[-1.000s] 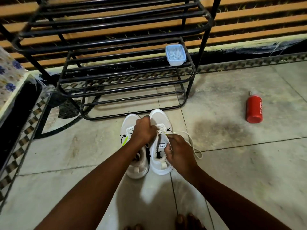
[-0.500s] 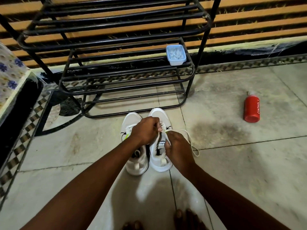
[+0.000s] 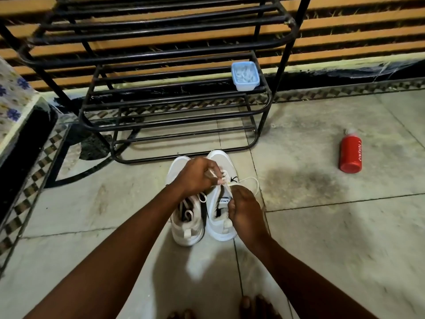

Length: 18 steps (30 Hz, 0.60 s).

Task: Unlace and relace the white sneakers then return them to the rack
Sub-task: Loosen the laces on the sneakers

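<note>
Head cam: 2 white sneakers (image 3: 218,217) sit toes-to-rack (image 3: 174,107) on the floor. Left hand (image 3: 197,176) pinches a lace (image 3: 249,180) end over the right shoe's eyelets; right hand (image 3: 246,210) grips the lace just behind, nearer the heel.

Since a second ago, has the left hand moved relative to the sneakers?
Yes. The left hand has slid right, from between the two toes onto the right sneaker's laces, gripping the lace. The sneakers sit as before at the rack.
</note>
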Tool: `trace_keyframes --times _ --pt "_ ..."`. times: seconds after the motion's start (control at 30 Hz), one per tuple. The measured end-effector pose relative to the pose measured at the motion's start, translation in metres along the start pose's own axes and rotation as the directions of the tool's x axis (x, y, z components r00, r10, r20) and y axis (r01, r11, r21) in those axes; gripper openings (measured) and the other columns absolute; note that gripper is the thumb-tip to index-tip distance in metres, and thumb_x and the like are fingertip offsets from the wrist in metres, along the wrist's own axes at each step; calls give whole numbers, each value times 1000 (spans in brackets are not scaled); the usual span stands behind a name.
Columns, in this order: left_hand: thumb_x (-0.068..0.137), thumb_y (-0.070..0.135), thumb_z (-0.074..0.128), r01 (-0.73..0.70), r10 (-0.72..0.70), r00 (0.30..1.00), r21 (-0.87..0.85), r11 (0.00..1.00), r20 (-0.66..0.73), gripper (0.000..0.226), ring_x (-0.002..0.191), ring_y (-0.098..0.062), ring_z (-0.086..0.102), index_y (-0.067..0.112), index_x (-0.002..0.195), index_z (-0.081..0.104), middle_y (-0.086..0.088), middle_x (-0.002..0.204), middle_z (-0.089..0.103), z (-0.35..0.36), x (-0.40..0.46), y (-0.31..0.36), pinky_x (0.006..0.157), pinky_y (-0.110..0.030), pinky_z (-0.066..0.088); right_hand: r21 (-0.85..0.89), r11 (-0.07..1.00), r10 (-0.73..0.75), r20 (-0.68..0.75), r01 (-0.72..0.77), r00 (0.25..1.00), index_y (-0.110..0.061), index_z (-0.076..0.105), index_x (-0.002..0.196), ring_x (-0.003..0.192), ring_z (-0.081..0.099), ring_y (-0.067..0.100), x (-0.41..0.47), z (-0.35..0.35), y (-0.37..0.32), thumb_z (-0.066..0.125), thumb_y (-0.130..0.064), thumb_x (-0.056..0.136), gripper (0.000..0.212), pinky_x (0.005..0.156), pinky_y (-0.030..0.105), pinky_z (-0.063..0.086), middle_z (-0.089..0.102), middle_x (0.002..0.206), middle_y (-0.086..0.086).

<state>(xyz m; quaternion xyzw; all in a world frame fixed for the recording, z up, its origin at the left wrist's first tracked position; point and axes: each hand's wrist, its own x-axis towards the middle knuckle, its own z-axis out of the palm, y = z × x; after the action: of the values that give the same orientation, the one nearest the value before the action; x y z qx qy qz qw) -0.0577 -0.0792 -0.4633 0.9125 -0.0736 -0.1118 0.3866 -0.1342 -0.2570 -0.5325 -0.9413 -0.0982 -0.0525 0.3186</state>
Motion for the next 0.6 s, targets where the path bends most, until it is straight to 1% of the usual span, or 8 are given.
trace_keyframes --times 0.13,0.2,0.23,0.3,0.37,0.4,0.5,0.6 --pt "86 23 80 49 -8 987 257 965 -158 17 106 -19 50 33 76 70 8 94 50 19 -5 9 86 -36 48 18 1000 14 -15 -14 1000 4 66 116 105 65 35 0 3 -4 38 -19 85 47 89 38 56 67 113 18" --pt "87 16 67 80 15 959 320 944 -284 17 108 -21 53 30 83 61 7 103 54 27 -11 15 86 -43 48 22 1000 19 -8 -19 1000 5 65 115 105 64 37 0 4 -6 37 -19 84 49 89 39 56 66 112 19" --pt "89 11 59 74 25 936 265 961 -351 16 103 -23 60 27 86 58 7 101 61 28 -14 18 84 -47 51 18 999 27 -5 -26 1000 5 65 115 104 64 37 0 4 -6 36 -20 83 50 89 39 56 66 112 20" --pt "97 3 47 43 -79 867 -85 995 -491 16 84 -26 71 17 93 53 1 88 70 23 -11 20 73 -49 59 8 999 42 -7 -42 999 5 65 115 103 65 37 0 4 -7 35 -20 82 52 86 40 57 67 111 20" --pt "105 2 41 -17 -250 817 -454 891 -521 16 66 -26 70 12 95 48 -2 77 68 14 -8 22 60 -46 60 -10 999 42 -13 -42 999 6 65 115 101 66 37 -1 4 -8 35 -19 83 51 85 39 58 67 110 21" --pt "106 4 41 -53 -236 826 -488 872 -512 15 61 -25 65 12 94 46 -1 73 64 8 -7 21 59 -44 56 -26 999 33 -18 -34 999 6 65 115 101 66 37 -1 4 -8 35 -19 83 51 85 38 58 67 110 21" --pt "103 7 45 -138 108 938 -69 988 -330 11 64 -24 55 16 97 43 -2 72 57 -1 -9 18 62 -37 42 -43 999 26 -12 -26 1000 6 65 115 101 66 38 0 5 -6 36 -19 84 49 84 38 57 68 110 22" --pt "104 26 53 -217 263 963 415 884 -56 9 90 -28 59 22 96 49 0 90 56 4 -12 10 76 -40 34 -32 997 65 -20 -65 998 3 62 122 107 64 37 -1 7 -3 51 -7 87 39 88 38 55 66 118 21"
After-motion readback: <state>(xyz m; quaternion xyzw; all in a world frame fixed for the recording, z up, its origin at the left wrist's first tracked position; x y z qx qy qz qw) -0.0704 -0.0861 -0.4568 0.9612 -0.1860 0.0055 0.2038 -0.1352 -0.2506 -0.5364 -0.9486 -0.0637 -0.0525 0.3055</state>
